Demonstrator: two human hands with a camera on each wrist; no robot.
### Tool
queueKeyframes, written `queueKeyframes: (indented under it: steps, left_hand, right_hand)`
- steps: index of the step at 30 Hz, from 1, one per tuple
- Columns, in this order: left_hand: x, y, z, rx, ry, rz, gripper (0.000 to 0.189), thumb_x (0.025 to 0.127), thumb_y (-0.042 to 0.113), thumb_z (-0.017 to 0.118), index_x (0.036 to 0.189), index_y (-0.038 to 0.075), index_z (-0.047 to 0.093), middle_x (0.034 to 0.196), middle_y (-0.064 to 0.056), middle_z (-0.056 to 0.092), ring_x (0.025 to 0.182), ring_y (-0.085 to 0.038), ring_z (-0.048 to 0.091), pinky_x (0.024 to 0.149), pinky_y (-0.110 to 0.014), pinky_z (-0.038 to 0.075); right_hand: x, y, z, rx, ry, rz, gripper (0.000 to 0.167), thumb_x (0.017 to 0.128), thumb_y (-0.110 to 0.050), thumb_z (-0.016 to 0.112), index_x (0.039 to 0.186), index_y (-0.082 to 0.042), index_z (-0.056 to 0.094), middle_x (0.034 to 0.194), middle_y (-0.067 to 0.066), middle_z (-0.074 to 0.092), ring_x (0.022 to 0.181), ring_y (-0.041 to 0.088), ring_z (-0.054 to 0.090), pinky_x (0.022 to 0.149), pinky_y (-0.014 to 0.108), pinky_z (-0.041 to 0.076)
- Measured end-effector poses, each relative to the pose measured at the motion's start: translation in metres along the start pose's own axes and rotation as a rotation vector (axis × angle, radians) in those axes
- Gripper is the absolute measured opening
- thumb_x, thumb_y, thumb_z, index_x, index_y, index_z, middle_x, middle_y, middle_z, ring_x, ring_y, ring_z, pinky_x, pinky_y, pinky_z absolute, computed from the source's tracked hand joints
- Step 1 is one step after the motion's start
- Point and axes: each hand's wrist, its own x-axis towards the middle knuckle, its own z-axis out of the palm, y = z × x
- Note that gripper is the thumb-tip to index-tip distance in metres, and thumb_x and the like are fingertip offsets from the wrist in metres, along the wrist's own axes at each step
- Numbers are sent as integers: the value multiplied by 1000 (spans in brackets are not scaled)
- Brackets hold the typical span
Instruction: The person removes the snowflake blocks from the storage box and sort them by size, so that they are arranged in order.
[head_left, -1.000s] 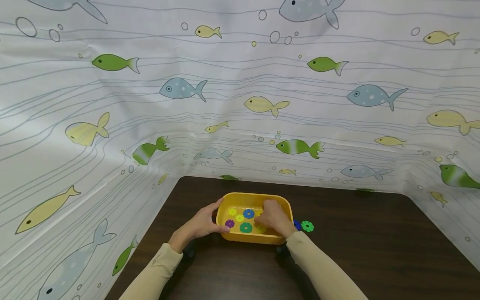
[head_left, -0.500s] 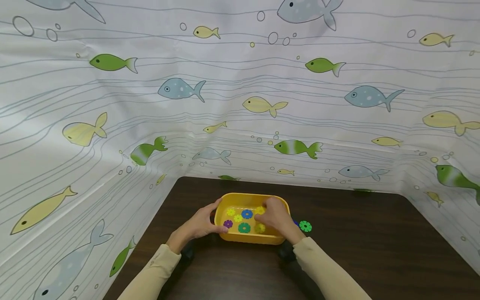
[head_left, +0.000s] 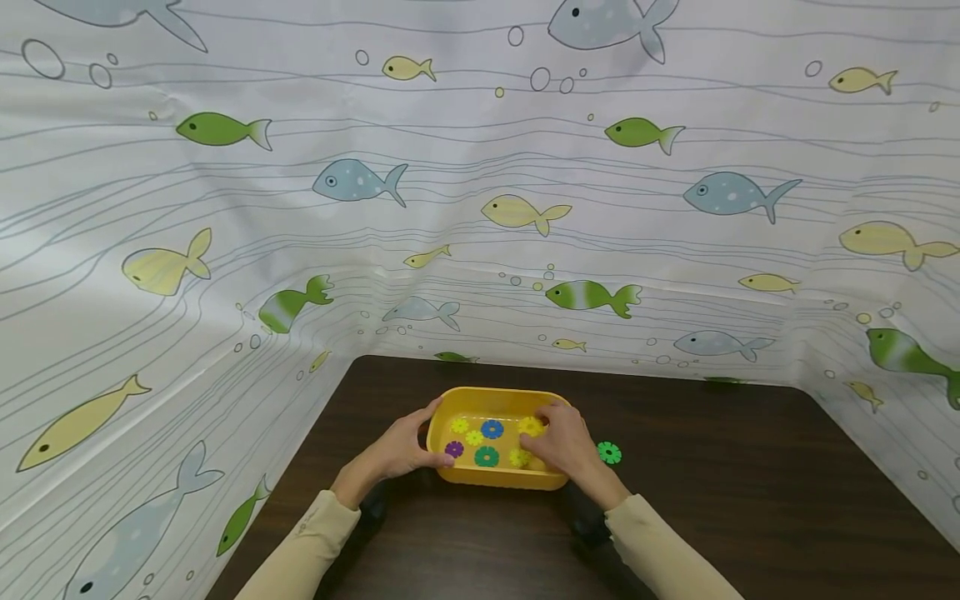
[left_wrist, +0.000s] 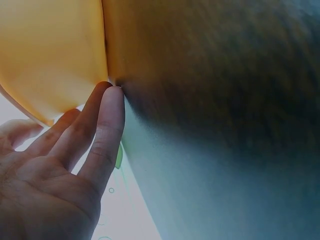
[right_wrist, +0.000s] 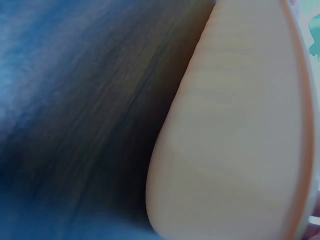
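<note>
A yellow plastic tub (head_left: 491, 477) sits on the dark table, holding several flower-shaped plastic discs. My left hand (head_left: 397, 443) grips the tub's left end, thumb over the near rim and fingers along the outer wall; the left wrist view shows those fingers (left_wrist: 107, 120) against the wall. Inside the right end, my right hand (head_left: 564, 437) pinches a yellow disc (head_left: 531, 427) between thumb and forefinger. Another yellow disc (head_left: 519, 457) lies just below that thumb. Further left are a blue disc (head_left: 492, 429), a teal disc (head_left: 486, 457) and a purple disc (head_left: 453, 449).
A green disc (head_left: 609, 452) lies on the table (head_left: 720, 467) to the right of the tub, past the right wrist. Fish-patterned white sheeting (head_left: 450, 208) rises behind and along both sides. The tub's outer wall (right_wrist: 235, 130) fills much of the right wrist view.
My right hand has shifted right within the tub, and the pinched yellow disc has moved right with it. The blue disc outside the tub is now hidden. My left hand keeps its hold.
</note>
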Motion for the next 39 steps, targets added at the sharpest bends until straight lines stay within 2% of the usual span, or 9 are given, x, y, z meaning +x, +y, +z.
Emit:
queueKeyframes:
  steps: [3,9,13,20,28,34,39]
  left_hand:
    - [0,0,0,4,-2,9,110,88,36,91,173,5,28,173,-21,44,158,-47,45,127,-67,42]
    - [0,-1,1,-2,-3,6,111,88,37,91,173,6,26,174,-21,43,158,-47,45,127,-67,42]
    - [1,-2,1,-8,-5,6,111,89,38,90,173,7,26,173,-21,43,158,-46,46,127,-65,42]
    - [2,-2,1,3,-4,21,111,89,38,91,173,6,27,171,-21,46,154,-46,50,126,-65,45]
    - [1,1,0,10,0,2,111,88,37,91,173,6,27,172,-22,45,155,-47,49,125,-65,46]
    - [0,0,0,-8,-11,36,111,89,37,90,173,5,25,170,-22,47,151,-45,55,123,-61,49]
    - [0,0,0,1,-10,31,112,89,39,90,173,6,25,171,-22,46,153,-45,53,124,-62,48]
  right_hand:
    - [-6,2,-5,19,41,-3,43,82,-25,88,114,2,81,108,14,75,87,20,65,81,39,64]
    - [-14,5,-15,32,81,-6,41,84,-25,89,113,2,81,100,11,70,81,16,56,71,26,53]
    - [-17,8,-21,38,99,-10,41,84,-24,89,114,2,81,95,9,67,79,15,54,68,23,48]
    - [-23,15,-33,43,111,7,42,84,-22,90,116,3,81,98,10,68,82,16,55,69,20,52]
    - [-31,32,-43,92,137,21,40,84,-16,92,116,5,80,98,11,68,81,16,56,67,17,51]
    - [-36,48,-49,78,149,43,36,85,-16,93,113,2,80,101,12,69,84,17,58,70,18,52]
    - [-42,61,-52,56,156,80,37,86,-17,92,115,3,79,104,13,70,87,19,60,74,18,54]
